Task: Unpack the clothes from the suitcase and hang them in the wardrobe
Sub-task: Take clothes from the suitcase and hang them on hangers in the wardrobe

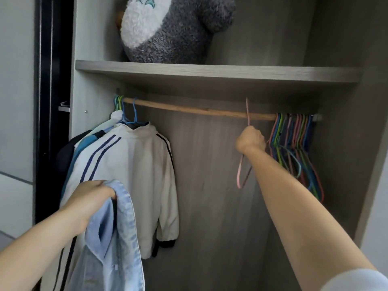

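1. Left hand (92, 194), lower left of the frame: we noted its fingers curled tight round a bunched fold of the light blue shirt (117, 238). The shirt hung from that grip toward the bottom edge, in front of the wardrobe and not on the rail.
2. Right hand (251, 140), right of centre: we logged it as a fist closed round the neck of a pink hanger (238, 175). The hook crossed the wooden rail (189, 110) and the loop hung below the wrist.
3. White jacket (134, 175) with navy stripes, left of centre: it hung on a blue hanger at the rail's left end, in front of other garments.
4. Bunch of coloured hangers (294, 143), right: they hung bare at the rail's right end, just beside the right hand.
5. Grey and white plush toy (178, 28), top centre: we found it on the shelf (210, 73) above the rail.
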Demonstrator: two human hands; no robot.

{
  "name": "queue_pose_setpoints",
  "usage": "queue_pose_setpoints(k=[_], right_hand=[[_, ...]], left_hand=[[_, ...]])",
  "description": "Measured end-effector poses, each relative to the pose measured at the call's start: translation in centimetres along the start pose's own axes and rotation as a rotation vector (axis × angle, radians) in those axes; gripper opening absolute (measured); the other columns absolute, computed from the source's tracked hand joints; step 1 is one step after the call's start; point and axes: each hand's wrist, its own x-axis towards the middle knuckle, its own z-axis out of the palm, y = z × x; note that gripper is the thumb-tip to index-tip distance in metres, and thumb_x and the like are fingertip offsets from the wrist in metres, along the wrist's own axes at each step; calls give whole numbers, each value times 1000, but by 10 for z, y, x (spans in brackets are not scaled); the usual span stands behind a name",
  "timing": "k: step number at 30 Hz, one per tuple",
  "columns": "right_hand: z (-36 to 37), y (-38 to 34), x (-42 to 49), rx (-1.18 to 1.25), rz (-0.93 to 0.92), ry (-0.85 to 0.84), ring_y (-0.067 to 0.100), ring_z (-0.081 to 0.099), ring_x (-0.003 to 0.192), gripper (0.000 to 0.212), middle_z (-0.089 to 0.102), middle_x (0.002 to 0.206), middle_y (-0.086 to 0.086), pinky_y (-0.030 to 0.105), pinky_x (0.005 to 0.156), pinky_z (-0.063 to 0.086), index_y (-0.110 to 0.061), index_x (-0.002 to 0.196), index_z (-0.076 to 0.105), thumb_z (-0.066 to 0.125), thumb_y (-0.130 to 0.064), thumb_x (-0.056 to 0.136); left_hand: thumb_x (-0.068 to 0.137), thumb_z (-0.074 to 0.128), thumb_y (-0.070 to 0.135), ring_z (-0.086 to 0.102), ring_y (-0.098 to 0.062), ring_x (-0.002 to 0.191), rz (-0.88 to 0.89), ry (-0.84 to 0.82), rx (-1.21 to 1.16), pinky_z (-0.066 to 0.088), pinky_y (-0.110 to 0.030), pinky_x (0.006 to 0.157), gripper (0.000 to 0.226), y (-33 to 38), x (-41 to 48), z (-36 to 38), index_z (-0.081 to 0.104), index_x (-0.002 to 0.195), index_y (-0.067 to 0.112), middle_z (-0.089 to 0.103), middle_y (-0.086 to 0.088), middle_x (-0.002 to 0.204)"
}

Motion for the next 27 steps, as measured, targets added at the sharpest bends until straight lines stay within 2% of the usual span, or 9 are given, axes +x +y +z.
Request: queue_pose_setpoints(k=[4,6,9,13,15,18,23,25,27], right_hand=[[35,-8,-25,428,-20,46,40,61,108,30,63,115,25,40,86,49,-1,122,54,50,-9,94],[58,-4,-44,624,-41,81,35,64,87,12,65,89,21,42,79,50,-4,97,59,57,-15,92],[92,4,-66,830,58,7,31,57,60,39,53,60,7,51,68,53,-16,61,44,72,-35,82],[117,6,-84,884,340,-150,37,65,87,51,67,94,23,46,81,52,-2,86,65,63,-52,87],[127,6,-99,850,303,-212,32,61,78,50,62,84,19,43,73,50,-3,82,66,56,-51,92],[135,14,-122,1058,229,-672,13,33,32,44,38,44,-2,19,34,25,-19,59,42,56,-44,93],[138,23,-153,1134,33,-1486,5,16,28,41,20,38,-7,15,39,4,-14,51,55,55,-38,83],[138,19,-170,994,-49,-1603,5,16,29,36,20,38,-6,16,41,4,-10,57,59,60,-37,79],[141,12,-188,803,-184,-1597,7,14,33,33,20,41,-4,17,43,6,-8,64,59,59,-34,83]], left_hand=[[65,63,0,59,-27,80,10,-35,63,42,-29,71,20,-7,-8,-17,71,82,6,70,-21,92],[64,64,-1,58,-25,80,2,-35,112,41,-28,71,20,-9,-9,-27,71,82,4,70,-16,89],[45,65,12,58,-22,72,9,-47,189,41,-29,69,36,-13,-12,-47,71,78,-1,67,-12,75],[40,70,19,55,-20,67,-6,-42,284,40,-28,65,44,-17,-19,-69,69,79,-3,63,-9,71],[42,71,24,54,-17,66,-11,-8,331,41,-26,62,44,-20,-25,-81,70,79,1,64,-9,75],[51,83,29,54,-15,67,-37,34,404,42,-26,62,41,-28,-30,-94,71,83,5,66,-9,82],[71,81,34,50,-13,62,-58,125,491,42,-27,59,29,-44,-28,-111,64,70,11,59,-4,74],[54,80,49,51,-16,67,-55,138,487,46,-30,64,48,-45,-31,-112,67,78,10,59,-5,77],[64,81,44,49,-14,63,-56,165,500,40,-21,55,42,-46,-34,-115,68,84,9,57,-2,71]])
